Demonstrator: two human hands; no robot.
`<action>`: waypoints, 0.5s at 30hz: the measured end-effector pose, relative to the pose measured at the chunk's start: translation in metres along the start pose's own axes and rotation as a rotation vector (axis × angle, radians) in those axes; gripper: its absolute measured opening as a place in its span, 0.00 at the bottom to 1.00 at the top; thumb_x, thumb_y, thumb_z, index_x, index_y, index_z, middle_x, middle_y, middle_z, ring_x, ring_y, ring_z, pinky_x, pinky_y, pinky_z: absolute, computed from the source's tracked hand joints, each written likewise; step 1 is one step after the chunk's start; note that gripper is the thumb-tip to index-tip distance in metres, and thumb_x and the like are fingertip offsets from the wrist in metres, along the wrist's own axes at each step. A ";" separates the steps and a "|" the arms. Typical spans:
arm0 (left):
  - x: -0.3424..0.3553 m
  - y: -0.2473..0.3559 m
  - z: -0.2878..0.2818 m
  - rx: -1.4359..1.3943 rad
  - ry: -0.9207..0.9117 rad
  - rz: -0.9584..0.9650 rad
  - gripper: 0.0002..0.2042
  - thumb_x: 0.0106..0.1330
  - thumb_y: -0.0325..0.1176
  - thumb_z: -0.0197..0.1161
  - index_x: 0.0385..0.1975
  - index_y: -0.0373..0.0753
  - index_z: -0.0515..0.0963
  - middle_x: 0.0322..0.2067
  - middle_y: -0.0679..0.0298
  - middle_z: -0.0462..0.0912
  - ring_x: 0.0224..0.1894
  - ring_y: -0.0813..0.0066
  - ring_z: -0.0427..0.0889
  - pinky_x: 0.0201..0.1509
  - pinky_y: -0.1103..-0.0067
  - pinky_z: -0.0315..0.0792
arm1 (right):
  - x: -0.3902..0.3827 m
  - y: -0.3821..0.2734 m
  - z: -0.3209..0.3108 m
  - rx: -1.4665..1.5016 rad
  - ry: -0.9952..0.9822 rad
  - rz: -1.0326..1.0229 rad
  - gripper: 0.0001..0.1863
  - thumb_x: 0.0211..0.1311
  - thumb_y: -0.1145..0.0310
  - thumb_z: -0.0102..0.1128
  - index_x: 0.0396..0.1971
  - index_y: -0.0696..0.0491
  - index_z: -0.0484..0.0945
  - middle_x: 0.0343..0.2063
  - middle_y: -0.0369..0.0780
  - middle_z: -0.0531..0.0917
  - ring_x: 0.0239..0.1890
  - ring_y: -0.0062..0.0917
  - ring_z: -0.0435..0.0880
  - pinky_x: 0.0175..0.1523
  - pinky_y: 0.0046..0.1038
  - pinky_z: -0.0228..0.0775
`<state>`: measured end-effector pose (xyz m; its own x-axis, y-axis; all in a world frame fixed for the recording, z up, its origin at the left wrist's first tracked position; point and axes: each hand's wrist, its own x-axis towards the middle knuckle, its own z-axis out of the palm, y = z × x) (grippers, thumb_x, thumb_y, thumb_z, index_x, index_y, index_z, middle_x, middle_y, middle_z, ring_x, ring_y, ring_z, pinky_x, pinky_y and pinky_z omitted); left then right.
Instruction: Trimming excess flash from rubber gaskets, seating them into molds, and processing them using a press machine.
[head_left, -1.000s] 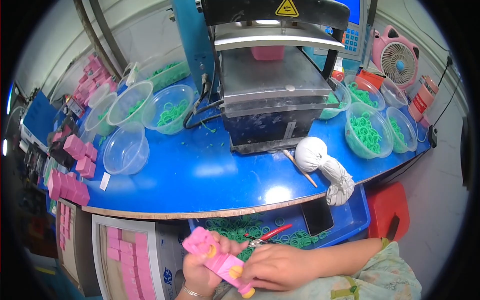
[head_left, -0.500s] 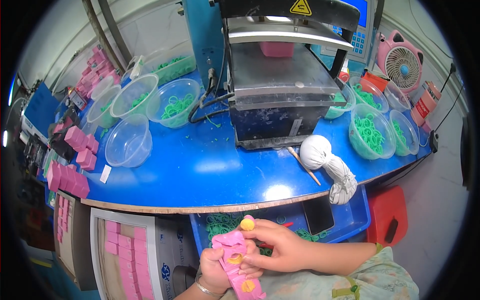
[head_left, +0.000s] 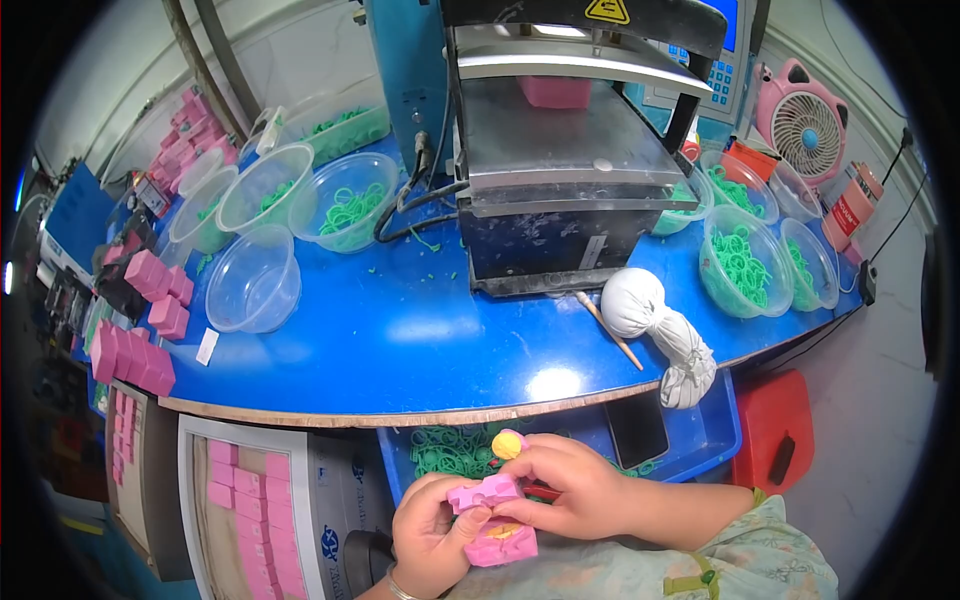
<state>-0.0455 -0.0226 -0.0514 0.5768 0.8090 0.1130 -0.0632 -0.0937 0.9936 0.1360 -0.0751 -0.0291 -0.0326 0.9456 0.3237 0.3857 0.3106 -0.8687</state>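
Note:
My left hand [head_left: 432, 530] is closed around a pink rubber mould. The mould is bent apart: its upper part [head_left: 484, 493] lies over a lower part [head_left: 502, 548] with a yellow patch in the gap. My right hand [head_left: 565, 485] is closed, its thumb against the mould's right side. A small round pink piece with a yellow face [head_left: 508, 445] sticks up at its index finger. Something red [head_left: 541, 492] shows under the right fingers; its kind is hidden.
A blue tray [head_left: 715, 430] with green rings and a dark phone [head_left: 637, 432] sits below the table edge. On the blue table [head_left: 400, 340] stand a press [head_left: 560, 230], clear bowls of green rings [head_left: 740, 265], an uncovered bowl [head_left: 252, 285], a white cloth bundle [head_left: 640, 305] and pink blocks [head_left: 130, 358].
The mould has turned from upright to folded crosswise, its yellow patches now mostly covered. The round yellow-faced piece has shifted slightly right with my right hand.

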 end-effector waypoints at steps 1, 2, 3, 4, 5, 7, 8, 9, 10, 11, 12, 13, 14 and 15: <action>0.000 -0.003 0.000 -0.105 -0.024 -0.026 0.14 0.56 0.27 0.63 0.40 0.30 0.70 0.37 0.61 0.70 0.38 0.76 0.73 0.44 0.81 0.68 | 0.000 0.001 0.000 -0.024 0.008 -0.020 0.13 0.48 0.67 0.65 0.31 0.57 0.73 0.26 0.42 0.74 0.27 0.34 0.73 0.30 0.29 0.65; 0.000 -0.005 0.001 -0.209 -0.049 -0.051 0.16 0.55 0.26 0.63 0.42 0.31 0.69 0.39 0.60 0.70 0.40 0.74 0.73 0.46 0.80 0.69 | -0.001 0.002 0.000 -0.049 0.016 -0.040 0.13 0.48 0.67 0.65 0.31 0.57 0.73 0.25 0.41 0.74 0.26 0.32 0.73 0.29 0.28 0.65; 0.003 0.002 0.003 -0.210 -0.050 -0.052 0.16 0.55 0.26 0.63 0.42 0.31 0.69 0.39 0.60 0.70 0.40 0.74 0.73 0.46 0.80 0.69 | -0.001 0.001 0.001 -0.050 0.017 -0.039 0.13 0.48 0.67 0.65 0.31 0.57 0.73 0.25 0.41 0.74 0.26 0.32 0.73 0.29 0.28 0.65; 0.008 0.015 0.006 -0.378 -0.107 -0.206 0.19 0.56 0.22 0.60 0.47 0.31 0.65 0.45 0.58 0.68 0.46 0.72 0.72 0.51 0.77 0.67 | -0.002 0.000 0.002 -0.031 0.049 -0.017 0.13 0.49 0.67 0.65 0.30 0.57 0.73 0.25 0.41 0.74 0.26 0.31 0.73 0.29 0.27 0.64; 0.010 0.022 0.007 -0.545 -0.164 -0.360 0.23 0.57 0.18 0.58 0.52 0.32 0.61 0.50 0.56 0.66 0.52 0.69 0.70 0.57 0.74 0.66 | -0.003 -0.001 0.003 -0.011 0.081 0.004 0.13 0.49 0.67 0.65 0.30 0.57 0.73 0.24 0.40 0.74 0.25 0.29 0.72 0.28 0.27 0.64; 0.006 0.018 0.005 -0.575 -0.194 -0.431 0.20 0.57 0.18 0.57 0.50 0.31 0.64 0.50 0.56 0.69 0.53 0.69 0.70 0.58 0.73 0.65 | -0.005 -0.002 0.003 0.011 0.125 0.011 0.12 0.49 0.67 0.65 0.30 0.57 0.73 0.23 0.39 0.73 0.24 0.26 0.71 0.27 0.25 0.62; 0.006 0.015 0.005 -0.509 -0.231 -0.468 0.20 0.57 0.18 0.57 0.50 0.32 0.64 0.49 0.57 0.70 0.52 0.70 0.71 0.57 0.74 0.66 | -0.006 -0.002 0.002 -0.005 0.101 0.072 0.13 0.47 0.68 0.67 0.30 0.57 0.74 0.25 0.40 0.74 0.26 0.27 0.72 0.30 0.26 0.64; 0.006 0.012 0.005 -0.443 -0.268 -0.506 0.20 0.57 0.18 0.58 0.50 0.32 0.64 0.48 0.58 0.70 0.51 0.72 0.72 0.56 0.75 0.67 | -0.008 -0.003 0.002 -0.022 0.077 0.135 0.14 0.45 0.69 0.68 0.31 0.56 0.74 0.26 0.40 0.75 0.28 0.28 0.74 0.33 0.27 0.65; 0.005 0.010 0.005 -0.443 -0.269 -0.507 0.20 0.57 0.18 0.58 0.50 0.32 0.64 0.48 0.58 0.70 0.51 0.72 0.72 0.56 0.75 0.67 | -0.008 -0.003 0.004 -0.022 0.078 0.137 0.14 0.45 0.69 0.68 0.31 0.56 0.74 0.26 0.40 0.75 0.28 0.28 0.74 0.33 0.27 0.65; 0.005 0.009 0.004 -0.433 -0.257 -0.498 0.19 0.57 0.18 0.58 0.49 0.32 0.65 0.48 0.58 0.71 0.50 0.73 0.72 0.55 0.76 0.68 | -0.008 -0.002 0.007 -0.010 0.119 0.101 0.13 0.47 0.68 0.67 0.30 0.57 0.73 0.25 0.40 0.74 0.26 0.27 0.72 0.30 0.25 0.63; 0.005 0.008 0.004 -0.422 -0.244 -0.488 0.18 0.58 0.18 0.58 0.49 0.31 0.65 0.47 0.59 0.72 0.50 0.73 0.73 0.53 0.76 0.69 | -0.007 -0.001 0.010 0.002 0.159 0.063 0.12 0.50 0.67 0.65 0.29 0.57 0.73 0.24 0.39 0.72 0.25 0.25 0.69 0.27 0.24 0.61; 0.005 0.008 0.005 -0.422 -0.244 -0.488 0.18 0.58 0.18 0.58 0.49 0.31 0.65 0.47 0.59 0.72 0.50 0.73 0.73 0.53 0.76 0.69 | -0.007 0.001 0.011 0.003 0.159 0.063 0.12 0.50 0.67 0.65 0.29 0.57 0.73 0.24 0.39 0.72 0.25 0.25 0.69 0.27 0.24 0.61; 0.005 0.008 0.007 -0.422 -0.215 -0.449 0.17 0.58 0.18 0.58 0.48 0.31 0.67 0.45 0.60 0.72 0.48 0.75 0.73 0.51 0.78 0.70 | -0.008 0.004 0.012 0.023 0.166 0.068 0.12 0.50 0.67 0.65 0.29 0.57 0.73 0.24 0.40 0.72 0.26 0.26 0.70 0.29 0.26 0.61; 0.005 0.008 0.008 -0.421 -0.184 -0.411 0.16 0.58 0.19 0.58 0.46 0.31 0.68 0.43 0.61 0.72 0.46 0.76 0.74 0.49 0.79 0.71 | -0.008 0.005 0.013 0.044 0.172 0.073 0.12 0.50 0.67 0.65 0.29 0.56 0.73 0.24 0.40 0.72 0.27 0.28 0.70 0.31 0.27 0.62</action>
<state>-0.0372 -0.0242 -0.0426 0.7510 0.6135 -0.2441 -0.1010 0.4720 0.8758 0.1264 -0.0795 -0.0406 0.1535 0.9364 0.3157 0.3403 0.2498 -0.9065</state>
